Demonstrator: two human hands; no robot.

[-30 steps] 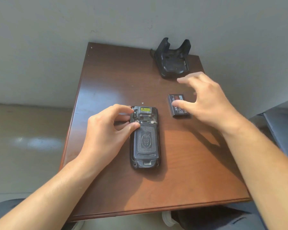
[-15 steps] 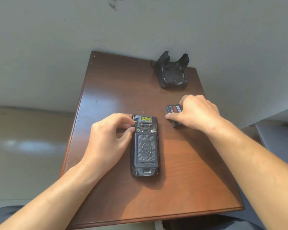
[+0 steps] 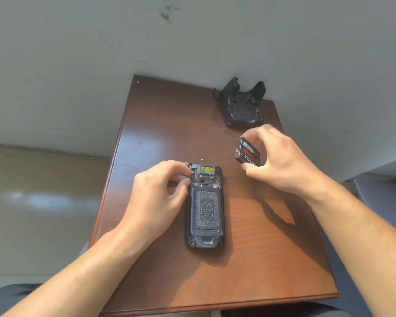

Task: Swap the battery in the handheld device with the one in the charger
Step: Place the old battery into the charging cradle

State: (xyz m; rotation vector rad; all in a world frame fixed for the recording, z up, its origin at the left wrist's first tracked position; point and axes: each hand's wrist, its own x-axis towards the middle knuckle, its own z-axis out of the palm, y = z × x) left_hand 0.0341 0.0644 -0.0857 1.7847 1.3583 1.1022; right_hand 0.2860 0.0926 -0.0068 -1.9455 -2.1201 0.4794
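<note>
A black handheld device lies face down in the middle of the brown table, its textured back cover on. My left hand rests against the device's upper left corner, fingertips touching its side. My right hand holds a black battery with a red label, lifted off the table and tilted, to the right of the device. The black charger cradle stands at the table's far right corner, with nothing seen in its slot.
A grey wall runs behind the table. The floor lies to the left. A small white speck sits on the table just beyond the device. A dark surface edge shows at the far right.
My right hand closed on the battery lying on the table and has lifted it, tilting it up. My left hand stays on the device's corner.
</note>
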